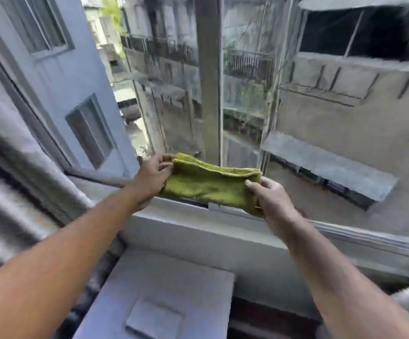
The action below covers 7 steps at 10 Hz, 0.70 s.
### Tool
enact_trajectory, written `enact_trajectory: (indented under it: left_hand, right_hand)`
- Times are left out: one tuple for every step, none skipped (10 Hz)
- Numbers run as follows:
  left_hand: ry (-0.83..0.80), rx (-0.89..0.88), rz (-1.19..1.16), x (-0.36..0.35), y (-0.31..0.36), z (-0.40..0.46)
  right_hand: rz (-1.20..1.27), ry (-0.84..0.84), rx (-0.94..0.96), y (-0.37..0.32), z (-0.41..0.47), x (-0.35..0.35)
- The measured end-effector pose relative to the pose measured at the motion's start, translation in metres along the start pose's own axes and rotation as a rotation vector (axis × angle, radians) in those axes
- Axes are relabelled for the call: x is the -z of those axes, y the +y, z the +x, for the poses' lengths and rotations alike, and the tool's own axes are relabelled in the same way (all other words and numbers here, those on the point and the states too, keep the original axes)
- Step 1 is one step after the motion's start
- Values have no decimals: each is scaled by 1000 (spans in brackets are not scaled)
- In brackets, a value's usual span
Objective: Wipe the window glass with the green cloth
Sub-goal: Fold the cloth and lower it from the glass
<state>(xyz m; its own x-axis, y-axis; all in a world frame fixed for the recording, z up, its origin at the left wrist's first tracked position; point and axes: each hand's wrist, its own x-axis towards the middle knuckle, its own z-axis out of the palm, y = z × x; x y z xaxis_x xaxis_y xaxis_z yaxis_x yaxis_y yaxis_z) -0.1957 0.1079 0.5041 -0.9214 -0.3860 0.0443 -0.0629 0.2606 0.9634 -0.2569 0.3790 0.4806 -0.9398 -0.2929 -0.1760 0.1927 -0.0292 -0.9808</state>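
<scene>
i hold the folded green cloth point(210, 183) stretched before the window glass point(320, 106): left hand point(153, 176) pinches its 9 o'clock end, right hand point(270, 200) grips its 3 o'clock end.

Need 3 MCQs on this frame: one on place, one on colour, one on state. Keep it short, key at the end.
1. Where is the green cloth?
A. draped on the curtain
B. held above the window sill
C. lying on the grey box

2. What colour is the cloth?
A. yellow-green
B. blue
C. white

3. How is the cloth held?
A. by the left hand alone
B. by neither hand
C. by both the left hand and right hand, one at each end

Key: 1 B, it hangs between the hands over the sill; 2 A, its pile is yellow-green; 3 C, fingers of each hand pinch one end.
</scene>
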Motion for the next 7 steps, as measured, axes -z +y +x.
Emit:
enact_trajectory:
  left_hand:
    - [80, 276, -108, 49, -130, -45]
    - [123, 495, -159, 85, -253, -90]
    - [69, 669, -139, 105, -373, -121]
    - [52, 726, -81, 101, -461, -138]
    - [59, 756, -71, 86, -531, -142]
    - [33, 779, -77, 73, -583, -145]
    - [-7, 799, -26, 71, -597, -154]
  right_hand:
    - [-66, -45, -329, 109, -3, -85]
    - [-94, -82, -588, 220, -16, -148]
    - [-177, -57, -794, 333, -25, -188]
    - [-251, -41, -931, 425, -31, -200]
    - [-304, 21, -984, 504, -23, -205]
    - [-353, 71, -1013, 560, -15, -203]
    - [-571, 119, -953, 572, -21, -199]
